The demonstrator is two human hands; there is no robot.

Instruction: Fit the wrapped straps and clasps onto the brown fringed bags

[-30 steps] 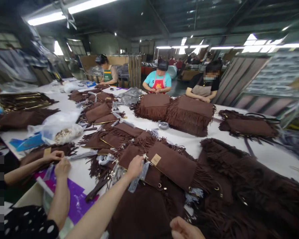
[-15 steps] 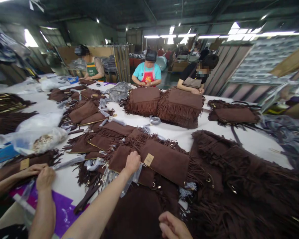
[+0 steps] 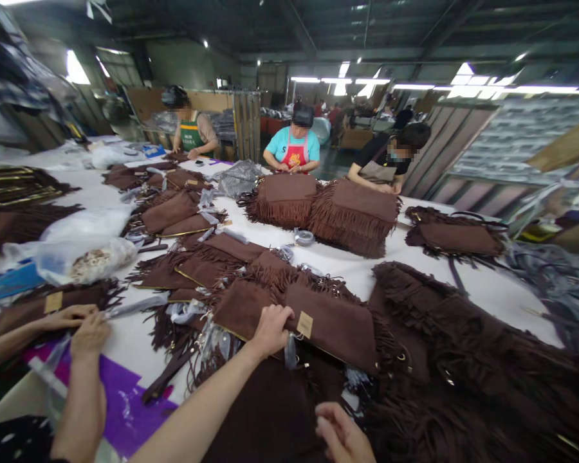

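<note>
My left hand [image 3: 271,329] reaches forward and is closed on the near edge of a brown suede fringed bag [image 3: 335,328]. A tan paper tag [image 3: 305,324] and a clear plastic strip [image 3: 289,352] hang right beside my fingers. My right hand [image 3: 341,435] is low at the bottom edge, its fingers loosely apart and holding nothing. It rests over a dark brown suede piece [image 3: 270,411] that lies in front of me.
The long white table [image 3: 492,289] is covered with more fringed bags [image 3: 352,215] and a heap of fringe [image 3: 463,360] at my right. A co-worker's hands [image 3: 80,325] work at my left over purple sheet [image 3: 125,399]. A plastic bag [image 3: 84,254] lies far left. Three people stand across the table.
My left hand has slid right along the bag's edge toward the tan tag. My right hand has lifted slightly into view. The camera has shifted a little.
</note>
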